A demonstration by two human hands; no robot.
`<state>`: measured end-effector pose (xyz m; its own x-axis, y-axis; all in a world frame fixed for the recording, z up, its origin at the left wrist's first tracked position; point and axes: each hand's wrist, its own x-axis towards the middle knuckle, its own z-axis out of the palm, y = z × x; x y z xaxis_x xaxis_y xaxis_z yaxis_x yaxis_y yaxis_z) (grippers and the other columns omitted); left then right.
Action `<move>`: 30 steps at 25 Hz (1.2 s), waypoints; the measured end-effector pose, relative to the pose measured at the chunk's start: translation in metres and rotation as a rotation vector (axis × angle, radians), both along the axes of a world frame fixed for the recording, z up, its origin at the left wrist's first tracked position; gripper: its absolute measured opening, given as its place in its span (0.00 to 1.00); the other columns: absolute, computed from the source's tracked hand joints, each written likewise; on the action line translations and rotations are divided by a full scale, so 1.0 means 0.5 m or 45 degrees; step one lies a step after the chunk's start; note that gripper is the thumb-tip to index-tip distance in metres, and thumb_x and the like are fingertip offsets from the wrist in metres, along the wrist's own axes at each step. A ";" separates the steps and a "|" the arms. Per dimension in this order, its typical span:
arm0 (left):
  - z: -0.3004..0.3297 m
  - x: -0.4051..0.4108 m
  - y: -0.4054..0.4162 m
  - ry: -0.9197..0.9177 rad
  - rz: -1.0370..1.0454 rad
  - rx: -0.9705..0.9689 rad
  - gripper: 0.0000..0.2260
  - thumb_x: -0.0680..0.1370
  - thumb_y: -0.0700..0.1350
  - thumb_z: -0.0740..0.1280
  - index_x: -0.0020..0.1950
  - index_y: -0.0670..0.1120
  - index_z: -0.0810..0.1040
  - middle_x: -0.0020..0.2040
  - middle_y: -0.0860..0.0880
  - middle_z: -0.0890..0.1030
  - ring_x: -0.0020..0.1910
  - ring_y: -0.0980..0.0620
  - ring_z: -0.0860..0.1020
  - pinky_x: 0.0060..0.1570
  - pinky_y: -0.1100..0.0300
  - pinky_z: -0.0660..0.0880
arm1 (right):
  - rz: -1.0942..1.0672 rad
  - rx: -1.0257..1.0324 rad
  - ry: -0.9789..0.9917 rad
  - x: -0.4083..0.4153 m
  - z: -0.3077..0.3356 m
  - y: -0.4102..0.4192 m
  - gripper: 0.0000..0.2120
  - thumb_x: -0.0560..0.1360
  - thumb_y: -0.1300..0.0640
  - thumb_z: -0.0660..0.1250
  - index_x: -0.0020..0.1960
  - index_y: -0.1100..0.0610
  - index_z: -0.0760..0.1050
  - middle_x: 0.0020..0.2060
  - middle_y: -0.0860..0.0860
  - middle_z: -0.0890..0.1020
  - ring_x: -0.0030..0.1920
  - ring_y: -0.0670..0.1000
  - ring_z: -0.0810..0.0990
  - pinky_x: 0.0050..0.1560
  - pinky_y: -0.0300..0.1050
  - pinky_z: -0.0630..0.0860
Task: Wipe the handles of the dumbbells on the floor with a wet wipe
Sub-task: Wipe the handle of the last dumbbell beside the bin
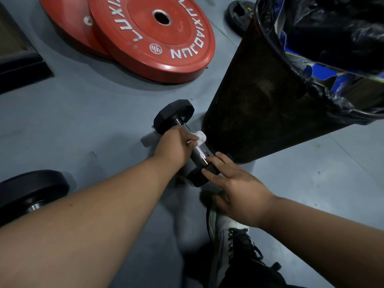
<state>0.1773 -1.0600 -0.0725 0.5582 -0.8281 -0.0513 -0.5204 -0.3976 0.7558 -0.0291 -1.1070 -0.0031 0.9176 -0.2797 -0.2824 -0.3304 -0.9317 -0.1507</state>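
While gripping the wet wipe (201, 137), left hand (175, 144) curled round the dumbbell handle (198, 151).

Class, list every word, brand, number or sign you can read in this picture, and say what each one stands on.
"LUXIAOJUN": white raised letters on the upper red weight plate, printed on one side of the hole and again on the other, where the frame cuts it to "LUXIA".
Round white logo on that same plate: its design is too small to read.
Small yellow marks on the black plate behind the mesh bin: too blurred to read.

My 1 head view looks steeply down, close over the floor (62, 121); shoe (228, 229) at 6 o'clock.
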 end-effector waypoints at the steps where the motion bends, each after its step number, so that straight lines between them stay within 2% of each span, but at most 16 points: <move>1: 0.001 0.002 -0.003 0.004 0.007 0.001 0.08 0.77 0.45 0.69 0.52 0.51 0.86 0.55 0.46 0.83 0.54 0.50 0.80 0.46 0.72 0.63 | 0.001 -0.006 0.002 0.001 0.000 0.001 0.33 0.69 0.56 0.71 0.73 0.56 0.73 0.76 0.60 0.67 0.78 0.63 0.61 0.74 0.51 0.51; 3: 0.000 -0.003 -0.004 0.027 0.051 -0.002 0.08 0.77 0.43 0.69 0.53 0.48 0.86 0.56 0.45 0.82 0.56 0.49 0.79 0.49 0.71 0.65 | -0.004 0.010 -0.005 0.002 0.001 0.001 0.33 0.69 0.56 0.71 0.74 0.55 0.72 0.77 0.60 0.66 0.79 0.62 0.59 0.75 0.49 0.50; 5: -0.005 -0.014 0.000 0.006 0.054 -0.008 0.07 0.77 0.44 0.70 0.53 0.46 0.86 0.56 0.43 0.80 0.56 0.46 0.79 0.56 0.64 0.69 | -0.014 0.037 -0.006 0.001 0.003 0.001 0.33 0.71 0.55 0.70 0.75 0.55 0.70 0.78 0.58 0.63 0.80 0.60 0.56 0.76 0.47 0.50; 7: -0.009 -0.030 0.011 -0.058 -0.137 0.013 0.08 0.78 0.45 0.69 0.53 0.45 0.85 0.57 0.42 0.79 0.56 0.45 0.78 0.55 0.65 0.68 | -0.008 0.041 -0.012 0.001 0.003 0.000 0.33 0.70 0.56 0.70 0.75 0.55 0.71 0.78 0.59 0.63 0.80 0.61 0.56 0.77 0.47 0.51; 10: -0.004 -0.048 0.032 -0.228 -0.539 0.064 0.09 0.79 0.41 0.64 0.54 0.41 0.82 0.57 0.41 0.78 0.56 0.43 0.75 0.53 0.58 0.66 | 0.014 0.036 -0.028 0.004 0.010 0.004 0.31 0.69 0.56 0.68 0.72 0.58 0.73 0.77 0.60 0.66 0.79 0.61 0.59 0.75 0.41 0.47; 12: 0.000 -0.040 0.034 -0.271 -0.593 0.047 0.10 0.80 0.41 0.62 0.55 0.42 0.81 0.57 0.40 0.78 0.56 0.43 0.74 0.53 0.56 0.67 | 0.012 0.027 -0.028 0.005 0.012 0.006 0.31 0.69 0.55 0.68 0.72 0.57 0.74 0.77 0.60 0.66 0.79 0.61 0.59 0.74 0.40 0.46; 14: 0.004 -0.029 0.025 -0.267 -0.556 0.014 0.10 0.80 0.43 0.62 0.56 0.44 0.82 0.58 0.42 0.78 0.56 0.44 0.75 0.54 0.56 0.69 | 0.004 0.029 -0.037 0.005 0.010 0.002 0.32 0.70 0.55 0.69 0.74 0.56 0.72 0.78 0.59 0.63 0.80 0.60 0.56 0.74 0.40 0.44; 17: 0.005 0.003 0.011 -0.131 -0.300 -0.009 0.08 0.79 0.46 0.66 0.53 0.48 0.84 0.55 0.44 0.81 0.54 0.47 0.77 0.52 0.60 0.70 | 0.016 0.082 -0.030 0.003 0.010 -0.001 0.33 0.74 0.55 0.67 0.78 0.52 0.66 0.81 0.55 0.57 0.82 0.56 0.48 0.74 0.38 0.40; 20: -0.001 0.041 -0.008 -0.110 -0.106 0.018 0.08 0.78 0.48 0.69 0.54 0.49 0.85 0.52 0.45 0.83 0.52 0.48 0.80 0.44 0.70 0.62 | 0.033 0.107 -0.034 0.003 0.013 -0.003 0.33 0.75 0.55 0.67 0.79 0.51 0.64 0.81 0.53 0.55 0.82 0.54 0.46 0.73 0.35 0.37; 22: -0.003 0.052 -0.018 -0.171 -0.045 0.057 0.09 0.78 0.50 0.68 0.54 0.51 0.85 0.50 0.45 0.83 0.51 0.46 0.80 0.42 0.67 0.60 | 0.042 0.118 -0.035 0.002 0.016 -0.006 0.33 0.76 0.55 0.67 0.79 0.50 0.63 0.82 0.52 0.54 0.82 0.52 0.44 0.72 0.33 0.36; 25: -0.007 0.036 -0.026 -0.281 0.063 0.108 0.11 0.80 0.50 0.64 0.54 0.50 0.84 0.50 0.42 0.81 0.50 0.43 0.79 0.42 0.61 0.63 | 0.054 0.124 -0.022 0.000 0.018 -0.010 0.33 0.77 0.55 0.67 0.79 0.49 0.63 0.82 0.51 0.53 0.82 0.52 0.44 0.72 0.32 0.35; 30: -0.020 0.021 -0.026 -0.204 0.128 0.083 0.13 0.80 0.49 0.64 0.57 0.45 0.83 0.52 0.42 0.79 0.49 0.43 0.79 0.46 0.58 0.71 | 0.055 0.131 -0.035 -0.001 0.016 -0.011 0.32 0.76 0.55 0.68 0.79 0.50 0.64 0.81 0.52 0.55 0.82 0.53 0.45 0.72 0.33 0.35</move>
<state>0.1877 -1.0728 -0.0826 0.6430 -0.7658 -0.0071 -0.5873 -0.4990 0.6372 -0.0296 -1.1124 0.0049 0.9360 -0.2106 -0.2820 -0.2846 -0.9242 -0.2546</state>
